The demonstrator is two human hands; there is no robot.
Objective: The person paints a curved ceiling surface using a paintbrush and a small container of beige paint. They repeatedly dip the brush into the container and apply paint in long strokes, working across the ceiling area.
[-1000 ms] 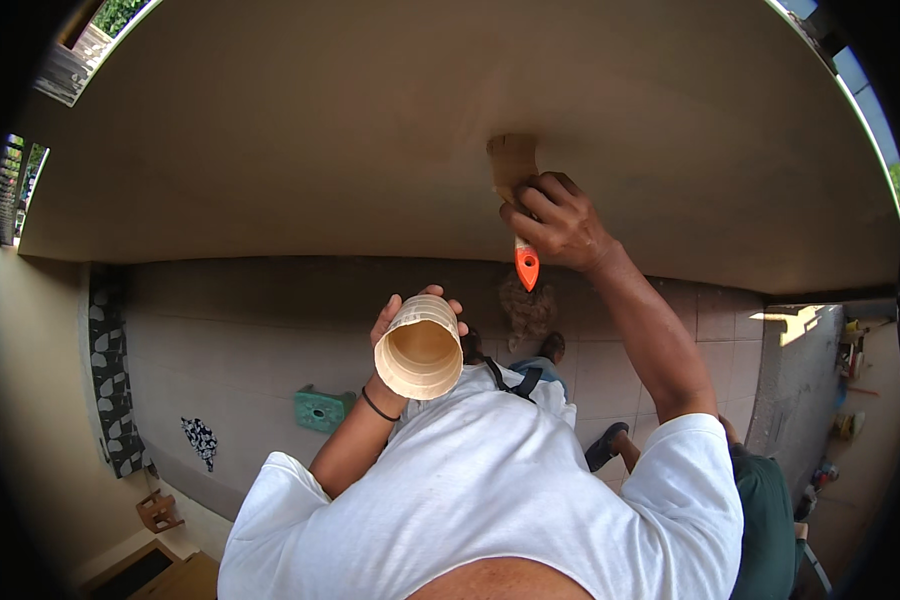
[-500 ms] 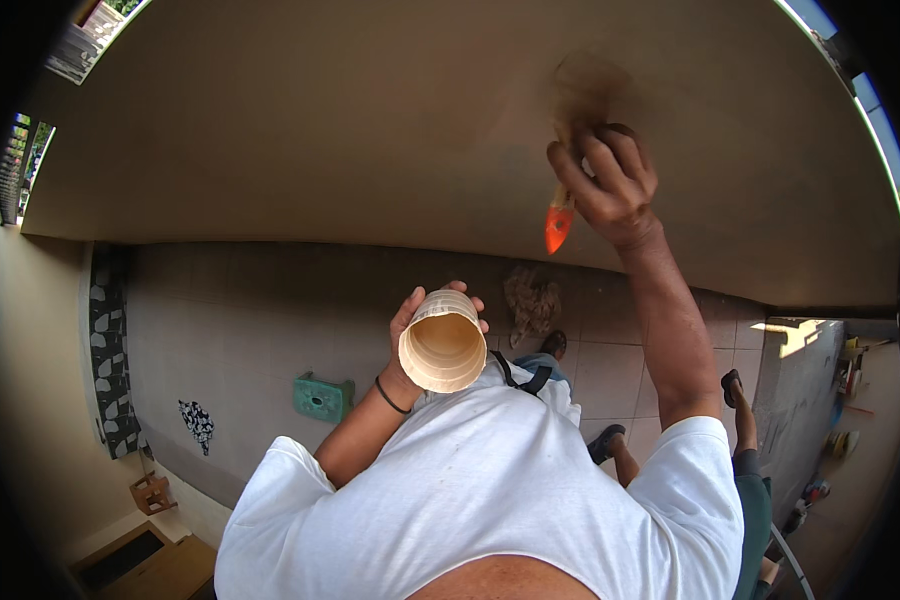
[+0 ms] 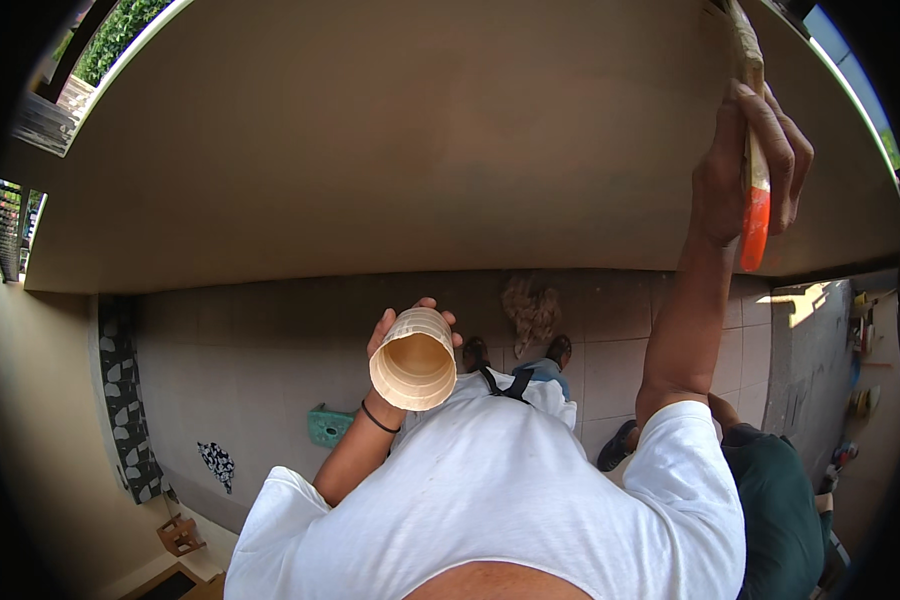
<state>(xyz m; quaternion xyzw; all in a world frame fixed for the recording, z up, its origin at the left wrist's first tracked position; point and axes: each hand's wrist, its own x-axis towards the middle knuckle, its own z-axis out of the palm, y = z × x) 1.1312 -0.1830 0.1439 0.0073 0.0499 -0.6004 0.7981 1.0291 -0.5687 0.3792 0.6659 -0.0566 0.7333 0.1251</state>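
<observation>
My left hand [image 3: 381,332] is wrapped round a cream, ribbed plastic cup [image 3: 413,365], held in front of my chest with its mouth toward me. Its inside is the same cream colour; I cannot make out how much is in it. At the upper right, my right hand [image 3: 722,185] grips a paintbrush [image 3: 756,222] by its pale handle, which ends in orange. The brush head points up and away, at or close to the brown-beige wall [image 3: 420,150]; its bristles are partly lost near the frame's edge.
A crumpled cloth [image 3: 530,312] lies on the tiled floor by my feet. A green stool [image 3: 328,426] stands left of my left forearm, and a patterned cloth [image 3: 216,465] lies farther left. Close at my right is another person in dark green [image 3: 775,510]. A small wooden stool [image 3: 180,535] is at lower left.
My right hand has swept right and upward along the wall with the paintbrush. The cup has shifted slightly left and down in view. The person in green shows more fully at my right.
</observation>
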